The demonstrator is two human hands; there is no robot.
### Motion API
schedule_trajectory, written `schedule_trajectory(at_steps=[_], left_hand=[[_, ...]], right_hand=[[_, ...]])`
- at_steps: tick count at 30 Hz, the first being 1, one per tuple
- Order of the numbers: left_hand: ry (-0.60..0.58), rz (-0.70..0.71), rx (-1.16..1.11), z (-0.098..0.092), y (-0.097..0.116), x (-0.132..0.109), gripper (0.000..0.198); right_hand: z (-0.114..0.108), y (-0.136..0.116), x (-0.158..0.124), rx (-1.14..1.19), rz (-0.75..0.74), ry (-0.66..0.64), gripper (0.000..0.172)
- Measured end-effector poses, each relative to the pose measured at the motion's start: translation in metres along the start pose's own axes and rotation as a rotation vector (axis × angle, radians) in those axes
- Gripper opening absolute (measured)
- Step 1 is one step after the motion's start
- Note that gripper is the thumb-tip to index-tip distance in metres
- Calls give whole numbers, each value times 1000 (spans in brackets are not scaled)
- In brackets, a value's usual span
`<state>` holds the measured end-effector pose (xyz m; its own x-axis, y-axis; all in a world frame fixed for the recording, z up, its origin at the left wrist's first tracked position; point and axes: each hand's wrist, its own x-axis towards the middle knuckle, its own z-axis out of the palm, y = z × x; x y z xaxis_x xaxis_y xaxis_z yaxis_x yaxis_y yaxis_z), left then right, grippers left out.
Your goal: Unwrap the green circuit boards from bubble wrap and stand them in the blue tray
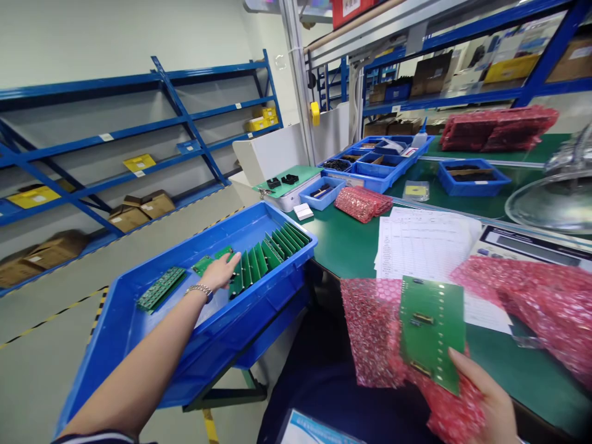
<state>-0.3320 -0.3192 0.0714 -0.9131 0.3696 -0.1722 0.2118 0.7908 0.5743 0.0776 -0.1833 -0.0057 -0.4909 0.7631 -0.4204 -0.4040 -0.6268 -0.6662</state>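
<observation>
- Green circuit board (432, 333): held up, tilted, in the right hand (485, 401), lying against a pink bubble-wrap bag (372, 333) that is partly open around it.
- Right fingers (472, 376): pinching the board's lower corner together with the bubble wrap, thumb on the board's front face.
- Left hand (217, 274): reaching into a blue tray (208, 351), a metal wristwatch (200, 291) on its wrist.
- Left fingers (231, 262): stretched out, pressed together, closed on nothing, right over a small green board (210, 262).
- Row of green boards (266, 259): standing on edge, leaning in sequence, just beside the left fingertips.
- Loose green board (161, 288): lying flat in the tray, well apart from the row.
- Printed papers (423, 243): on the green surface (342, 243), beyond the right hand.
- Pink bubble-wrap stack (363, 203): beside a small blue bin (321, 192), farther along the surface.
- Blue shelves (139, 117): along the far wall, holding cardboard boxes (129, 216).
</observation>
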Motion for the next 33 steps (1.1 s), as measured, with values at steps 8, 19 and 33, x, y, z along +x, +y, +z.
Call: schedule_trajectory(at_steps=[8, 19, 33], left_hand=[[-799, 527, -563, 84, 54, -163, 52], [-851, 198, -987, 161, 63, -196, 48], [-2, -72, -337, -38, -8, -25, 53]], right_hand=[[23, 24, 0, -87, -40, -208, 57], [26, 28, -5, -375, -17, -337, 44], [17, 14, 7, -6, 150, -33, 49]])
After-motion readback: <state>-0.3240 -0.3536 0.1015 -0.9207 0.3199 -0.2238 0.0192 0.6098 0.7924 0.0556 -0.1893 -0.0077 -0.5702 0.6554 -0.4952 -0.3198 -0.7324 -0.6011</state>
